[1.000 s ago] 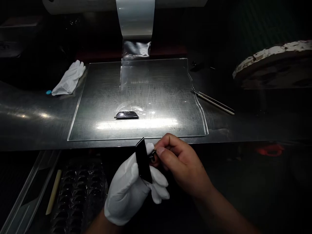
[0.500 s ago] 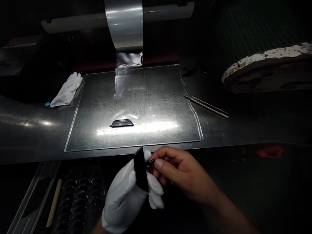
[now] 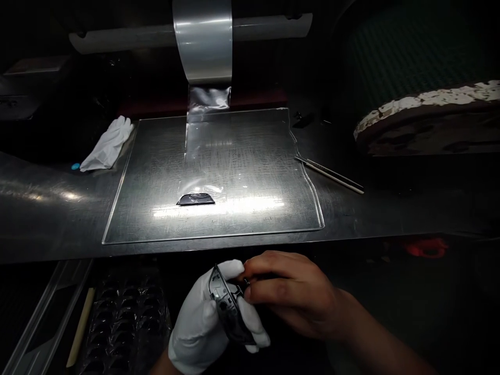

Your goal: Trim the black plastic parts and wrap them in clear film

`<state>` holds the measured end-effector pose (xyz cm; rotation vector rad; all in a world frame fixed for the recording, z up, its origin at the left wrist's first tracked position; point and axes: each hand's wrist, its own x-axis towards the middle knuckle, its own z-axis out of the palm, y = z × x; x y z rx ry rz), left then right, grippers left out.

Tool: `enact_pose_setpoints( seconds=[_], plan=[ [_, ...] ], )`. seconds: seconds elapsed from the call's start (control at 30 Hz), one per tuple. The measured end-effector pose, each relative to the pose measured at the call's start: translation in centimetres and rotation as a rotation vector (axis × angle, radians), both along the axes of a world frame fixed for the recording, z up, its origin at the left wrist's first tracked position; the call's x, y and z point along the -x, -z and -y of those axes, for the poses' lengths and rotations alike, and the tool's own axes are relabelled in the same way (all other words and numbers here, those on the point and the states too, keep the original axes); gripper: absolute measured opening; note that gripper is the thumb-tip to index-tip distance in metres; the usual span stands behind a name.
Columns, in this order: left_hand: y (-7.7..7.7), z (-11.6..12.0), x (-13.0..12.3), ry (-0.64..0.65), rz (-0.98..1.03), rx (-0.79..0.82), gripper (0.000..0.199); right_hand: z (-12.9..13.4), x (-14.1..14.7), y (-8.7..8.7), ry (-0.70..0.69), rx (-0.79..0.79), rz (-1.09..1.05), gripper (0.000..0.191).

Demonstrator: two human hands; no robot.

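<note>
My left hand (image 3: 197,323), in a white glove, grips a black plastic part (image 3: 232,319) along its edges. The moulded inner side of the part shows, with ribs and a round hole. My right hand (image 3: 299,286), bare, is closed with thumb and forefinger pinched at the right edge of the part. A small dark piece shows at those fingertips, too small to name. Both hands are in front of the bench edge. Beyond them, a black piece of similar outline (image 3: 196,199) lies on a clear plate (image 3: 258,161), at the end of a transparent film strip (image 3: 207,140).
The film hangs from a roller bar (image 3: 125,39). A spare white glove (image 3: 109,143) lies left of the plate, a thin pen-like tool (image 3: 332,175) at its right edge. Below the bench at left stands a tray of black parts (image 3: 125,323). A large green roll (image 3: 417,57) fills the upper right.
My left hand has turned the black part, so its inner side shows instead of its glossy face. Both hands have moved slightly down, and my right fingers have closed further around the small piece.
</note>
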<state>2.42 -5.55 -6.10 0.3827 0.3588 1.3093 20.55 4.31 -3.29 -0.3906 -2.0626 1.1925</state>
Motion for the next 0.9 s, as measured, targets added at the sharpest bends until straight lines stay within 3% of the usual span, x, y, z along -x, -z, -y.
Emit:
enact_pose_setpoints(
  seconds=[0.1, 0.17, 0.27, 0.47, 0.53, 0.57, 0.7, 0.77, 0.83, 0.9],
  plan=[
    [0.2, 0.2, 0.3, 0.001, -0.05, 0.05, 0.043, 0.5, 0.2, -0.1, 0.012, 0.463, 0.008, 0.028],
    [0.1, 0.1, 0.8, 0.073, -0.125, 0.137, 0.046, 0.6, 0.4, -0.1, 0.006, 0.715, 0.083, 0.019],
    [-0.6, -0.1, 1.7, 0.189, -0.217, 0.223, 0.061, 0.5, 0.8, 0.1, -0.029, 0.904, 0.189, 0.024],
    [-2.0, -0.5, 2.0, 0.211, -0.471, 0.383, 0.042, 0.6, 0.6, 0.7, -0.068, 1.185, 0.177, 0.038],
    [-2.3, -0.8, 1.7, 0.211, -0.617, 0.46, 0.042, 0.8, 0.5, 0.6, -0.025, 1.11, 0.195, 0.033],
    [-2.4, -1.0, 1.5, 0.206, -0.693, 0.479, 0.041, 0.9, 0.5, 0.6, 0.03, 0.992, 0.215, 0.027],
    [-2.9, -2.0, 0.9, 0.069, -0.928, 0.501, 0.044, 1.3, 0.5, 0.3, 0.271, 0.24, 0.252, 0.007],
    [-2.9, -2.4, 0.9, -0.006, -0.96, 0.515, 0.051, 1.3, 0.4, 0.4, 0.3, -0.025, 0.227, 0.009],
    [-3.0, -2.4, 1.2, 0.02, -0.941, 0.55, 0.053, 1.3, 0.2, 0.7, 0.292, -0.084, 0.19, 0.01],
    [-3.2, -2.2, 1.3, 0.085, -0.893, 0.596, 0.05, 1.6, 0.3, 1.4, 0.248, 0.117, 0.163, 0.013]
  ],
)
